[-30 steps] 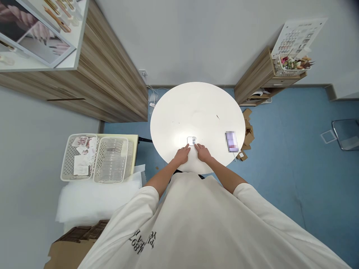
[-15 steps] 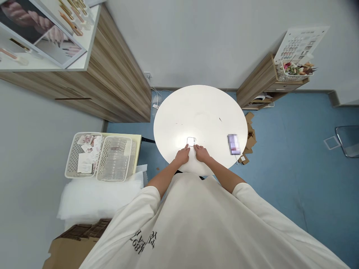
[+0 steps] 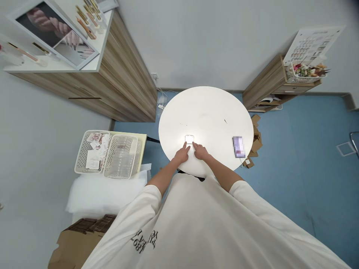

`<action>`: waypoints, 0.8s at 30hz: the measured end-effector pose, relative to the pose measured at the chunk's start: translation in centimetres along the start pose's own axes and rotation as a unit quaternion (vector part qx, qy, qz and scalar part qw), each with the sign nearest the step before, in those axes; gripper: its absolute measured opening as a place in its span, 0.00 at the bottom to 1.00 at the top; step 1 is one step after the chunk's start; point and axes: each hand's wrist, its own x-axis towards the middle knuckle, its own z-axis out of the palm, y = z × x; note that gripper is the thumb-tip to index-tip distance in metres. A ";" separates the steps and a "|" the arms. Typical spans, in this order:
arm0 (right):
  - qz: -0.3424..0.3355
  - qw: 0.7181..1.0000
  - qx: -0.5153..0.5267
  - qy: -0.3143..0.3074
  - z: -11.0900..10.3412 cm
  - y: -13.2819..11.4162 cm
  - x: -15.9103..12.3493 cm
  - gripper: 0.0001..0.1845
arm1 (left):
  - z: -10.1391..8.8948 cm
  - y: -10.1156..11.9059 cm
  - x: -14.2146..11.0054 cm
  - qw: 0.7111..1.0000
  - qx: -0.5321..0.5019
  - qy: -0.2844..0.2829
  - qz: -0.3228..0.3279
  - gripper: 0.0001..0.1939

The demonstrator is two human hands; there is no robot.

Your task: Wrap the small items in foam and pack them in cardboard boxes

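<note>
A small clear square packet (image 3: pixel 189 139) lies on the round white table (image 3: pixel 206 112), near its front edge. My left hand (image 3: pixel 181 154) rests on the table just below it, fingers stretched out, fingertips touching the packet's near left corner. My right hand (image 3: pixel 200 152) lies flat beside it, fingers extended toward the packet's near right corner. Neither hand grips anything.
A phone (image 3: pixel 239 146) lies at the table's right edge. Two white baskets (image 3: pixel 108 158) with packets and clear trays stand on a low yellow stand at left. Wooden cabinets (image 3: pixel 123 89) flank the table; cardboard scraps (image 3: pixel 255 134) lie on the blue floor.
My head turned a little, shifting the whole scene rightward. Both hands stay at the packet, fingertips nudged slightly forward.
</note>
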 end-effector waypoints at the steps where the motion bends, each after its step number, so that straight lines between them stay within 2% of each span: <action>1: 0.001 1.000 0.005 -0.004 0.1 0.2 -0.3 0.44 | 0.2 0.0 -0.3 1.000 -0.004 0.000 -0.003 0.35; 8: -0.002 1.000 0.013 -0.020 1.5 1.6 -3.0 0.42 | 1.5 0.5 -2.6 0.998 -0.042 -0.004 -0.037 0.37; 13: -0.018 1.000 -0.002 -0.007 1.6 1.7 -3.5 0.39 | 2.6 1.1 -4.4 0.995 -0.072 0.015 -0.069 0.36; 18: -0.059 0.998 -0.034 0.018 1.2 -0.4 -3.4 0.36 | 3.7 0.6 -7.0 0.990 -0.082 0.060 -0.102 0.33; 24: -0.103 0.992 -0.060 0.032 1.7 -4.5 -3.3 0.33 | 4.3 -1.7 -10.9 0.981 -0.095 0.106 -0.130 0.32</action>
